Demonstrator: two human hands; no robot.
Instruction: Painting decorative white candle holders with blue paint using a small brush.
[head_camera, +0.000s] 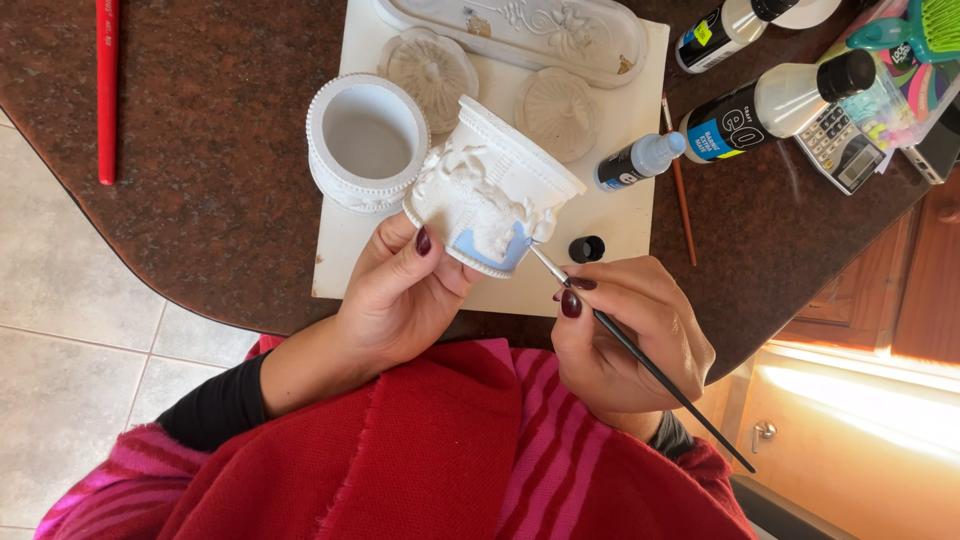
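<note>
- Fingers (420, 243) of the left hand (395, 300) curl round the base of a white plaster pot (490, 190), gripping it tilted on its side above the near edge of a white board (620, 210); a patch of the pot's lower side is painted pale blue.
- Far left, a red stick (106, 90) lies on the dark speckled tabletop (200, 180), well apart from the hands.
- Just left of the held pot, a second white pot (365, 140) stands upright and open on the board, touching or nearly touching the held one.
- Behind them on the board lie two round ribbed lids (432, 70) and a long ornate tray (520, 30).
- Right hand (625, 335) pinches a thin black paintbrush (640, 360) between thumb and fingertips, its tip touching the pot's blue patch.
- Beside the brush tip sits a small black cap (586, 248); a small open paint bottle (640, 160) lies just beyond it.
- Further right lie two larger paint bottles (780, 105) and a calculator (838, 150).
</note>
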